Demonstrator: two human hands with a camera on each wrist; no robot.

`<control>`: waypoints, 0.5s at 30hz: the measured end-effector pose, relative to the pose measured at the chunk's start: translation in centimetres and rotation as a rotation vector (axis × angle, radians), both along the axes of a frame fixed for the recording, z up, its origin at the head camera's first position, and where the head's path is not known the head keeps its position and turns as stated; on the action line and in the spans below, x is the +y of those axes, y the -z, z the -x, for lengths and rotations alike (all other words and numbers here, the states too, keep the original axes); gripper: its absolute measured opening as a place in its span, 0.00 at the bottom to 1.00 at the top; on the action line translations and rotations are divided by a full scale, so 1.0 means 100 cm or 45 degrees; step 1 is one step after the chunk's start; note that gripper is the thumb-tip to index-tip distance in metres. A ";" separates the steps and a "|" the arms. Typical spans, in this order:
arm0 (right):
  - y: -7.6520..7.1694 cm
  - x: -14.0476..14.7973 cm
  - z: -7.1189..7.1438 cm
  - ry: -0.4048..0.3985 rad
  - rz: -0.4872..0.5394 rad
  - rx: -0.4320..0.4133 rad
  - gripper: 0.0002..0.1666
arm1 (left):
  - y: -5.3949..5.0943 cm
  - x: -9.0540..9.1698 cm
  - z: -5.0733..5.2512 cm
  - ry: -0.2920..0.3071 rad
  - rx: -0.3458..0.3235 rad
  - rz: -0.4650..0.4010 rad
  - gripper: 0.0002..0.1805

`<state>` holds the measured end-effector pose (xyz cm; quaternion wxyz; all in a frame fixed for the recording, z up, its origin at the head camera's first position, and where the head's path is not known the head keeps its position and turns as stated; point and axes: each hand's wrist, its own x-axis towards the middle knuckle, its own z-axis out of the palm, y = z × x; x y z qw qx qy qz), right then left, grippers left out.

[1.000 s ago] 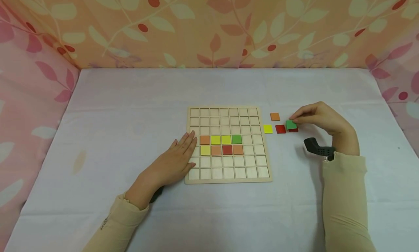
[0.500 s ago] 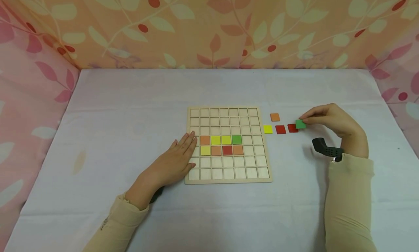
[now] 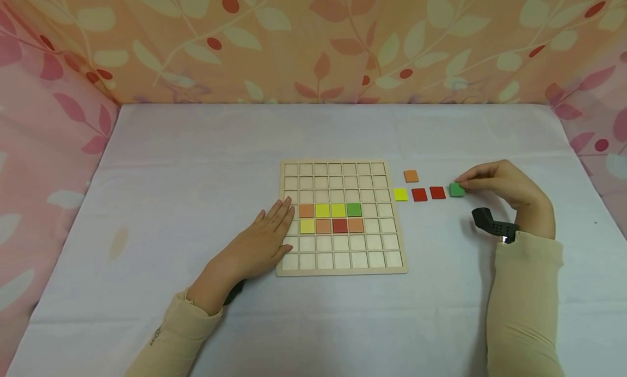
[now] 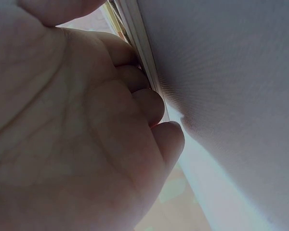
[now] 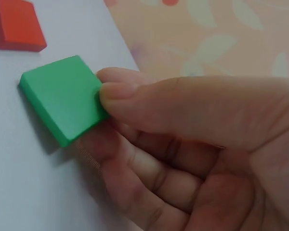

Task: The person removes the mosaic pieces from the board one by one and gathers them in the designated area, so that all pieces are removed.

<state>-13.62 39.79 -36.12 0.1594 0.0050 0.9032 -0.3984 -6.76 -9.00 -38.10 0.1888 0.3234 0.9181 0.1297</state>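
My right hand (image 3: 509, 186) pinches a green square tile (image 5: 65, 98) between thumb and fingers, to the right of a row of loose tiles. That row holds a yellow tile (image 3: 400, 194), a red tile (image 3: 419, 195) and a second red tile (image 3: 437, 192); an orange tile (image 3: 411, 176) lies just behind them. With fingers straight, my left hand (image 3: 259, 241) rests on the left edge of the wooden grid board (image 3: 343, 271). Two rows of coloured tiles sit in the board's middle cells, among them a green tile (image 3: 354, 210) and a red tile (image 3: 339, 225).
A white cloth (image 3: 196, 148) covers the table. Floral fabric (image 3: 333, 45) stands along the back and both sides. A black wrist camera (image 3: 492, 224) juts out below my right hand.
My right hand has carried the green tile rightward, from over the second red tile to beside it, and lower toward the cloth. The left hand stays in place on the board.
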 end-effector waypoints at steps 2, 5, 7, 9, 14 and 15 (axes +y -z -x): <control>0.002 0.001 0.001 -0.002 -0.001 -0.002 0.16 | 0.000 0.000 0.000 -0.001 0.000 -0.001 0.37; 0.004 0.001 0.001 -0.001 -0.003 -0.003 0.15 | 0.000 0.000 0.000 -0.002 0.004 -0.001 0.38; 0.004 0.001 0.001 -0.011 -0.009 -0.006 0.15 | 0.001 0.000 0.000 -0.003 0.007 0.003 0.38; 0.004 0.001 0.001 -0.022 -0.026 -0.007 0.16 | 0.001 0.000 0.000 -0.004 0.013 0.007 0.38; 0.001 0.000 0.001 -0.020 -0.096 -0.019 0.17 | 0.001 0.000 -0.001 -0.003 0.018 -0.005 0.37; 0.001 0.000 0.001 -0.015 -0.108 -0.024 0.18 | 0.000 0.000 -0.001 -0.002 0.018 -0.010 0.37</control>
